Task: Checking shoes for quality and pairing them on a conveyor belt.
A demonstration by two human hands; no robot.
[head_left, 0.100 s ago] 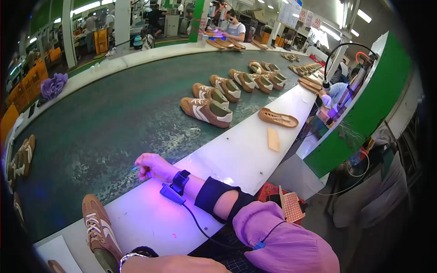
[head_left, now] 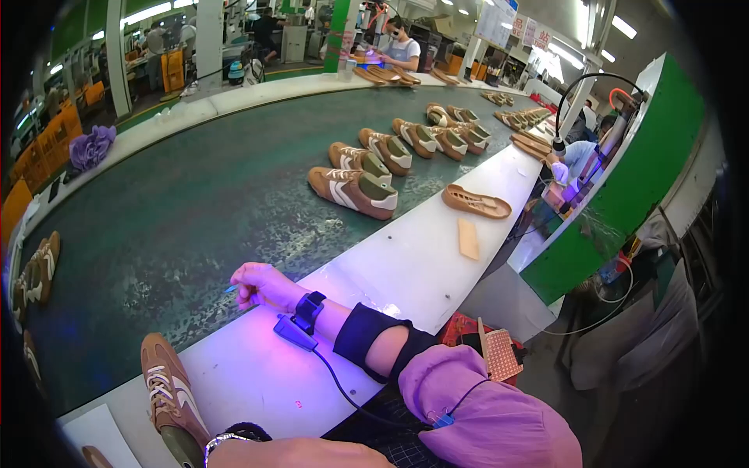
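Head view: the right hand [head_left: 261,285] rests at the edge of the green conveyor belt [head_left: 179,226], fingers curled narrow around a small blue pen-like tool [head_left: 232,289]. A corded wrist device [head_left: 300,318] lies over the white table edge [head_left: 390,273]. The left hand [head_left: 304,452] is barely visible; its fingers cannot be told. A tan sneaker [head_left: 168,394] lies just beside it.

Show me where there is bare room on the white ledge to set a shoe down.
Bare white ledge lies between the right hand and the flat tan insole. Past that sits a brown sole. The near end by the brown shoe is tighter.
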